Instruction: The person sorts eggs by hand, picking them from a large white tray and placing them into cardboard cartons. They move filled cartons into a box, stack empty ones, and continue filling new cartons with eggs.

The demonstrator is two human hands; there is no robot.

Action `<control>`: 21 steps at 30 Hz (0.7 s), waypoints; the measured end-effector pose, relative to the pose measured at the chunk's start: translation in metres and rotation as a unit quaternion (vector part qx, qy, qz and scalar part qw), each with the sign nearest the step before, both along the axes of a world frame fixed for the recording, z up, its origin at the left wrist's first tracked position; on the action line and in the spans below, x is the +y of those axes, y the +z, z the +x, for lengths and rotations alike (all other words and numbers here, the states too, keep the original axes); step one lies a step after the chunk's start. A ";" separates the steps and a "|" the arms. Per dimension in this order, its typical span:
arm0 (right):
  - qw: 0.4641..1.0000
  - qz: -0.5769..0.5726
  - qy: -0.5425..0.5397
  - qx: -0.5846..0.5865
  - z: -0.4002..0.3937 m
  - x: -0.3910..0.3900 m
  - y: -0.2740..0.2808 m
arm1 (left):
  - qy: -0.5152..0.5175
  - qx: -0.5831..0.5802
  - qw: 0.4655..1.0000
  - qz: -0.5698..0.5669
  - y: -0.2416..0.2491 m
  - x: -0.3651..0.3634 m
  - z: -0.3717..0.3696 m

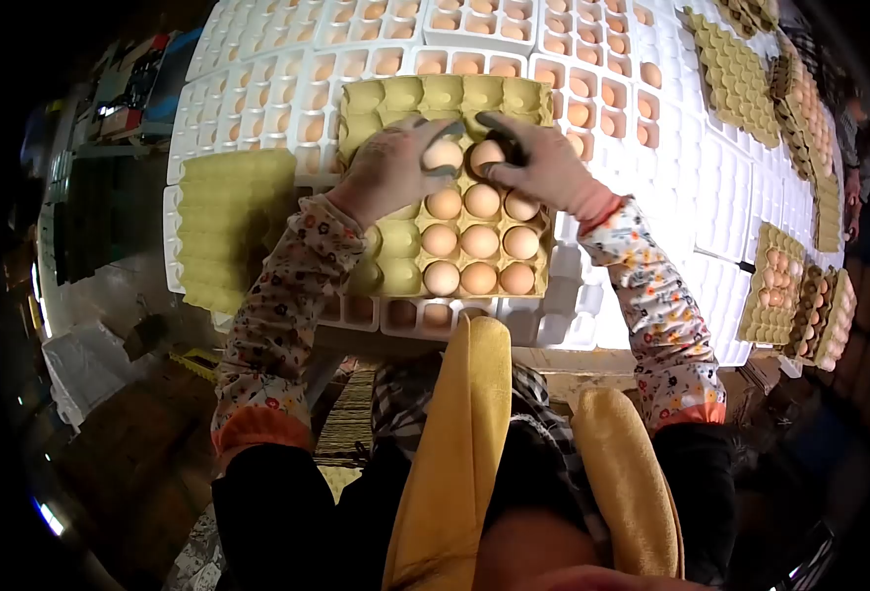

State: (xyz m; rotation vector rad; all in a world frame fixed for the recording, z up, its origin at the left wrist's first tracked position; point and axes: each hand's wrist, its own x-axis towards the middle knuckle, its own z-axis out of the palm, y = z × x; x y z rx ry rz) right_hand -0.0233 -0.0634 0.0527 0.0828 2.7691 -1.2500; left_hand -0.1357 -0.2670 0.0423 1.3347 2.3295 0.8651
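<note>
Both hands wear gloves with dark fingertips and are over a yellow-green egg tray (386,97). Fingers and thumb of my left hand (395,163) curl round a pale egg (443,156). Just to its right, my right hand (538,163) grips another egg (485,158) between thumb and fingers. Nearer to me, brown eggs (479,241) fill rows in the middle and right of the tray, while cups at its far edge and lower left hold none. My wrists partly hide the tray's sides.
White foam trays (474,37) with eggs in square cells lie around and beyond the tray. An egg-free carton tray (223,227) sits at the left. More cartons (735,79), some holding eggs (777,276), are at the right. Part of another person (851,177) shows at the far right.
</note>
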 end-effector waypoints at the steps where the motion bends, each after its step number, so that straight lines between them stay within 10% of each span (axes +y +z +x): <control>1: 0.982 -0.174 -0.068 0.030 0.009 0.005 -0.004 | 0.080 -0.138 0.983 0.095 0.001 -0.010 0.002; 3: 0.809 -0.540 -0.231 -0.040 0.031 0.024 -0.003 | 0.218 -0.552 0.775 0.219 -0.010 -0.024 -0.006; 5: 0.908 -0.373 -0.185 0.036 0.056 0.045 -0.029 | 0.098 -0.338 0.935 -0.035 -0.006 -0.028 -0.010; 6: 0.908 -0.362 -0.185 -0.105 0.051 0.036 -0.006 | 0.016 -0.156 0.976 -0.152 0.021 -0.020 0.007; 7: 0.926 -0.204 -0.175 -0.266 0.052 0.019 0.020 | -0.030 -0.053 0.986 -0.152 0.015 -0.017 0.012; 9: 0.974 0.208 0.019 -0.093 0.057 -0.011 0.010 | -0.118 0.149 0.970 -0.150 -0.003 -0.017 0.029; 11: 0.971 0.222 0.041 -0.074 0.062 -0.010 -0.008 | -0.127 0.057 0.981 -0.134 0.004 -0.015 0.016; 13: 0.979 -0.045 -0.107 -0.168 0.069 -0.007 0.010 | -0.055 -0.111 0.989 -0.083 0.011 -0.023 0.007; 15: 0.862 -0.440 -0.246 -0.051 0.095 -0.003 0.001 | 0.079 -0.600 0.782 0.150 -0.003 -0.032 0.002; 17: 0.804 -0.547 -0.222 -0.072 0.109 -0.005 0.015 | 0.031 -0.651 0.746 0.136 0.005 -0.029 -0.004; 18: 0.813 -0.532 -0.214 -0.098 0.110 -0.006 0.019 | -0.001 -0.573 0.812 0.109 -0.001 -0.017 -0.001; 19: 0.879 -0.393 -0.198 -0.185 0.110 -0.001 0.017 | -0.081 -0.214 0.973 0.032 0.003 -0.007 0.009; 21: 0.993 0.070 -0.054 -0.084 0.101 -0.024 0.027 | -0.184 0.219 0.927 -0.241 0.019 0.018 0.038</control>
